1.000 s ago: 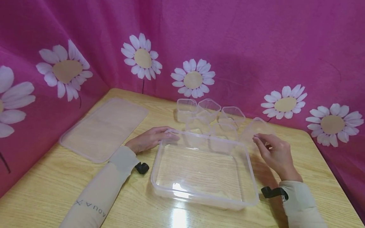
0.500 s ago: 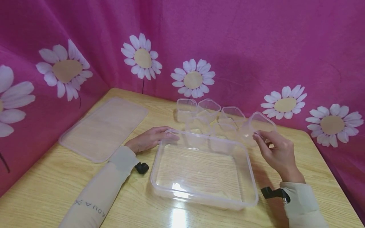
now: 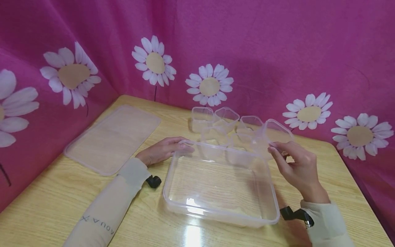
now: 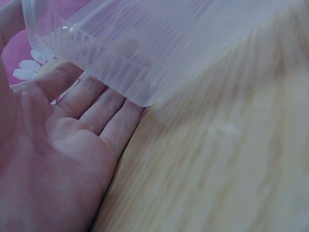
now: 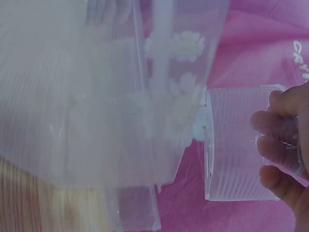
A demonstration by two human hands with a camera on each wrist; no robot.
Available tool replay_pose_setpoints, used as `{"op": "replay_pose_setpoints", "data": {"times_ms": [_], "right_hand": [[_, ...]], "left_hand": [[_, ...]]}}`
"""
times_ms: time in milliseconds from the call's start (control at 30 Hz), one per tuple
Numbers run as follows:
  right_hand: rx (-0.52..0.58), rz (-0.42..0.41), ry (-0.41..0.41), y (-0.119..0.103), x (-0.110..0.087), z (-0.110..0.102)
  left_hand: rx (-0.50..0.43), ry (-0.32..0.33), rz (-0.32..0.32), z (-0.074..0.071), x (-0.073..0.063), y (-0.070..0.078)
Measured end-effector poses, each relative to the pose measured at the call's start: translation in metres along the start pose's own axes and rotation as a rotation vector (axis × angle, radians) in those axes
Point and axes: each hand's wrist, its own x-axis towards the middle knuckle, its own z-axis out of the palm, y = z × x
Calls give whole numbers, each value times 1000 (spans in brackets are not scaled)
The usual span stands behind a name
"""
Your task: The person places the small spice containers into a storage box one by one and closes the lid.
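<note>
A large clear rectangular plastic container stands in front of me on the table. My left hand rests at its back left corner; in the left wrist view the fingers lie nearly straight along the outside of the ribbed wall. My right hand pinches the rim of a small clear plastic cup and holds it raised beside the large container's back right corner. In the right wrist view the fingertips overlap the right end of this small cup, against the pink cloth.
Several similar small clear cups stand close together behind the large container. A flat translucent lid lies on the table at the left. A pink cloth with daisies hangs along the back and left side.
My right hand has lifted the small cup from the back right and brought it slightly left, toward the large container. The left hand stays at the corner.
</note>
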Motion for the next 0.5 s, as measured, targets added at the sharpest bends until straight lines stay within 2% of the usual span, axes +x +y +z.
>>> {"op": "replay_pose_setpoints", "data": {"times_ms": [367, 500], "right_hand": [[24, -98, -11, -17, 10, -1], [48, -131, 23, -21, 13, -3]], "left_hand": [[-1, -12, 21, -2, -1, -2], [-13, -11, 22, 0, 0, -1]]}}
